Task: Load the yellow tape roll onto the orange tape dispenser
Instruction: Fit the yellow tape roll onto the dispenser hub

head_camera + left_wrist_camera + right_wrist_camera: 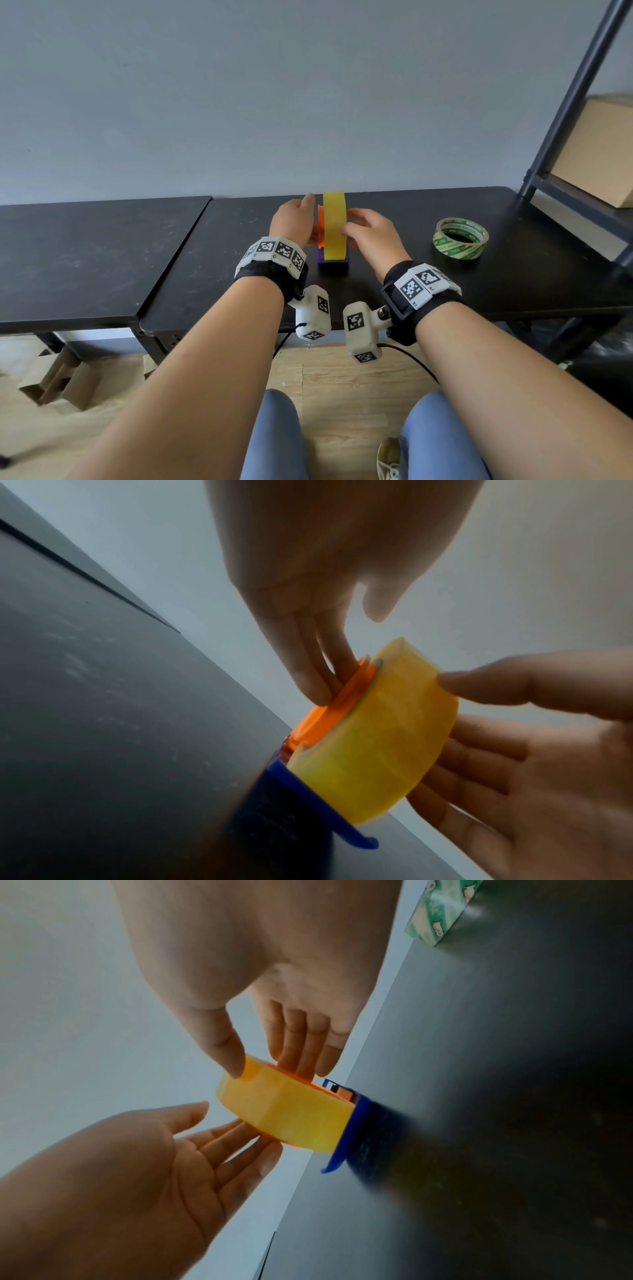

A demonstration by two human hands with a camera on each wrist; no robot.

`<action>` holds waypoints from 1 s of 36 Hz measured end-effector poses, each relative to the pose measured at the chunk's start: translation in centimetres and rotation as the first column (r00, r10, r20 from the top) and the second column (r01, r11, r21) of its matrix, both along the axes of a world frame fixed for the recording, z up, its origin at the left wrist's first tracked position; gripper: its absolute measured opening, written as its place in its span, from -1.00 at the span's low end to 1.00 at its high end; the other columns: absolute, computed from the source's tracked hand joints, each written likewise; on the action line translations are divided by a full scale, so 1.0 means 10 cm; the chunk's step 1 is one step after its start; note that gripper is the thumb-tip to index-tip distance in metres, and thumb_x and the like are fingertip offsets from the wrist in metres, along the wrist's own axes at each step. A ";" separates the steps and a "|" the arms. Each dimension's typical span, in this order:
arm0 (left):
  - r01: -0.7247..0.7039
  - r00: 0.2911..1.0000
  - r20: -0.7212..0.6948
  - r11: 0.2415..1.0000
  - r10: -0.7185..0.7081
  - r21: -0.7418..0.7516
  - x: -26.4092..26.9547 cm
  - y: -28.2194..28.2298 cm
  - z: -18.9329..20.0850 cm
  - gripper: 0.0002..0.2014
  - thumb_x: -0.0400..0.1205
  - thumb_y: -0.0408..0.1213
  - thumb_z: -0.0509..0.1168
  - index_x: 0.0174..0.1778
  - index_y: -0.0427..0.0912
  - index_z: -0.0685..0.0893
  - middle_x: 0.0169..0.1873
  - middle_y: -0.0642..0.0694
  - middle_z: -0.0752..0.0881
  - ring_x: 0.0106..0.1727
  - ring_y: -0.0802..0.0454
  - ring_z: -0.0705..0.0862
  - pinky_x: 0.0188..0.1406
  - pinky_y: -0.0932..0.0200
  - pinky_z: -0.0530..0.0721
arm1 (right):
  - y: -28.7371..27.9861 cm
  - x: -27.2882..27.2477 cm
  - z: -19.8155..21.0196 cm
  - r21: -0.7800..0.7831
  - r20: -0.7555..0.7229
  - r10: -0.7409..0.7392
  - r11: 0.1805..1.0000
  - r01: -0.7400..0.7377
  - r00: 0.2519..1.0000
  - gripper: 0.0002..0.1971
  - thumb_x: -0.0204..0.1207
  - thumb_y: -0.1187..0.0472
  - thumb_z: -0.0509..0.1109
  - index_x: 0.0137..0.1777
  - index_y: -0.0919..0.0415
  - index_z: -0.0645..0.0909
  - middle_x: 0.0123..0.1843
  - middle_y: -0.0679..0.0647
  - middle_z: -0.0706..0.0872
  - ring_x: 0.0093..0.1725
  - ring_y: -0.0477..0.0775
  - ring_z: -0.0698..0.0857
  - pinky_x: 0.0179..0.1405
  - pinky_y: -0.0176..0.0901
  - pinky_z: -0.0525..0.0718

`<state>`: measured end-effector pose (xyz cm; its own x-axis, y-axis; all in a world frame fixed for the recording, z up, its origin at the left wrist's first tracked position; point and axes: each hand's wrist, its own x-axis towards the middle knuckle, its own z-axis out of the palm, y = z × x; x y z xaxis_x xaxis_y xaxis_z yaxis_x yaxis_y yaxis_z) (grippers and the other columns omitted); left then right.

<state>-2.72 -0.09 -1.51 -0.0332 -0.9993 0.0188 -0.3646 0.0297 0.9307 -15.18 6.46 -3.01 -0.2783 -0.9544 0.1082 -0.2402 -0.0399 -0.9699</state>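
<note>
The yellow tape roll point(334, 224) stands on edge on the orange tape dispenser point(320, 222), which sits in a blue base point(332, 263) on the black table point(428, 284). My left hand point(294, 219) lies on the left side, its straight fingers point(310, 685) pressing the orange disc point(329, 718); the thumb is free. My right hand point(371, 233) holds the roll point(284, 1112) from the right, thumb point(229, 1056) on the rim and fingers point(301, 1056) on its side face. The hub inside the roll is hidden.
A green-printed tape roll point(460, 238) lies flat to the right on the table. A dark shelf frame point(575, 89) with a cardboard box point(592, 150) stands at the right. A second black table point(85, 257) adjoins on the left. Cardboard pieces point(58, 380) lie on the floor.
</note>
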 end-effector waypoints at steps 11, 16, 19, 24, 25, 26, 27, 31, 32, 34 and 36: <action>0.059 0.990 -0.141 0.964 -0.023 0.258 0.06 0.05 0.12 -0.72 0.60 -0.41 0.16 -0.03 -0.41 0.78 -0.33 -0.31 0.79 -0.22 -0.25 0.81 0.10 -0.16 0.79 | -0.11 0.06 0.05 0.052 -0.058 -0.047 0.997 0.050 0.997 -0.49 0.56 -0.13 0.35 -0.09 0.42 0.68 -0.08 0.33 0.76 -0.07 0.27 0.73 0.00 0.08 0.67; 0.079 0.989 -0.141 0.971 -0.047 0.226 0.08 0.08 0.11 -0.76 0.62 -0.34 0.16 -0.16 -0.33 0.72 -0.32 -0.28 0.78 -0.20 -0.23 0.79 0.08 -0.07 0.80 | -0.15 0.09 0.09 0.064 -0.105 -0.109 0.991 0.116 0.989 -0.48 0.53 -0.23 0.31 -0.46 0.13 0.31 -0.34 0.21 0.44 -0.30 0.13 0.51 -0.20 -0.03 0.47; 0.119 0.982 -0.166 0.979 -0.091 0.164 0.10 0.11 0.07 -0.80 0.62 -0.28 0.20 -0.17 -0.28 0.70 -0.31 -0.24 0.75 -0.27 -0.18 0.76 0.05 -0.06 0.79 | -0.14 0.10 0.11 0.084 -0.095 -0.100 0.991 0.108 0.991 -0.49 0.54 -0.22 0.29 -0.40 0.19 0.40 -0.31 0.23 0.48 -0.27 0.14 0.53 -0.17 -0.02 0.51; 0.175 0.978 -0.134 0.977 -0.159 0.118 0.10 0.10 0.07 -0.93 0.60 -0.35 0.34 -0.14 -0.27 0.70 -0.24 -0.20 0.72 -0.32 -0.08 0.69 -0.27 0.12 0.68 | -0.10 0.11 0.13 0.099 -0.020 -0.082 0.992 0.083 0.996 -0.38 0.56 -0.08 0.30 0.24 0.57 0.57 0.20 0.50 0.67 0.20 0.45 0.68 0.32 0.31 0.60; 0.170 0.977 -0.149 0.979 -0.153 0.112 0.10 0.09 0.07 -0.94 0.57 -0.37 0.35 -0.15 -0.28 0.72 -0.21 -0.24 0.73 -0.29 -0.10 0.69 -0.18 0.06 0.71 | -0.09 0.11 0.15 0.102 -0.016 -0.086 0.991 0.088 0.996 -0.41 0.57 -0.03 0.32 0.26 0.58 0.56 0.22 0.49 0.66 0.22 0.45 0.66 0.33 0.32 0.59; 0.163 0.976 -0.163 0.980 -0.144 0.110 0.10 0.09 0.07 -0.94 0.54 -0.40 0.36 -0.15 -0.30 0.73 -0.17 -0.27 0.73 -0.24 -0.13 0.69 -0.06 -0.03 0.71 | -0.10 0.11 0.16 0.099 -0.016 -0.088 0.991 0.089 0.996 -0.45 0.55 0.01 0.33 0.23 0.58 0.57 0.20 0.49 0.67 0.21 0.45 0.67 0.31 0.33 0.60; 0.156 0.975 -0.178 0.982 -0.135 0.107 0.10 0.08 0.06 -0.91 0.51 -0.43 0.36 -0.13 -0.32 0.75 -0.15 -0.29 0.73 -0.18 -0.16 0.69 0.02 -0.07 0.71 | -0.11 0.10 0.16 0.095 -0.019 -0.081 0.992 0.082 0.997 -0.49 0.53 0.05 0.35 0.18 0.58 0.60 0.17 0.48 0.70 0.19 0.44 0.70 0.28 0.34 0.62; 0.154 0.971 -0.201 0.982 -0.131 0.107 0.10 0.04 0.05 -0.84 0.48 -0.52 0.33 -0.08 -0.32 0.76 -0.11 -0.32 0.71 -0.11 -0.16 0.66 0.03 -0.07 0.67 | -0.09 0.10 0.16 0.096 -0.047 -0.025 0.995 0.029 0.999 -0.73 0.50 0.22 0.36 0.04 0.43 0.72 0.10 0.40 0.77 0.09 0.32 0.75 0.25 0.24 0.64; 0.155 0.969 -0.210 0.982 -0.129 0.112 0.10 0.04 0.04 -0.83 0.48 -0.51 0.33 -0.05 -0.35 0.76 -0.10 -0.34 0.71 -0.09 -0.18 0.67 0.08 -0.09 0.68 | -0.09 0.11 0.16 0.094 -0.052 -0.013 0.995 0.018 0.999 -0.74 0.50 0.23 0.36 0.05 0.39 0.73 0.11 0.40 0.76 0.11 0.35 0.74 0.26 0.26 0.63; 0.164 0.962 -0.240 0.979 -0.131 0.120 0.11 0.03 0.02 -0.86 0.51 -0.48 0.34 -0.06 -0.40 0.74 -0.10 -0.36 0.74 -0.10 -0.21 0.71 0.12 -0.12 0.69 | -0.10 0.11 0.15 0.084 -0.051 -0.007 0.996 0.011 0.999 -0.73 0.49 0.19 0.36 0.03 0.38 0.74 0.10 0.41 0.76 0.14 0.40 0.72 0.28 0.32 0.64; 0.177 0.952 -0.273 0.978 -0.141 0.114 0.12 0.04 0.00 -0.92 0.56 -0.44 0.35 -0.16 -0.36 0.74 -0.16 -0.33 0.75 -0.19 -0.17 0.73 0.03 -0.06 0.72 | -0.13 0.11 0.15 0.088 -0.042 -0.005 0.996 0.009 0.999 -0.74 0.52 0.15 0.37 0.02 0.35 0.74 0.07 0.36 0.78 0.13 0.35 0.75 0.27 0.30 0.65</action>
<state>-1.53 0.30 -1.55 -0.2039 -0.9752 -0.0864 -0.1081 -0.0652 0.9920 -14.05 5.19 -1.53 -0.2819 -0.9588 0.0357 -0.2805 0.0468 -0.9587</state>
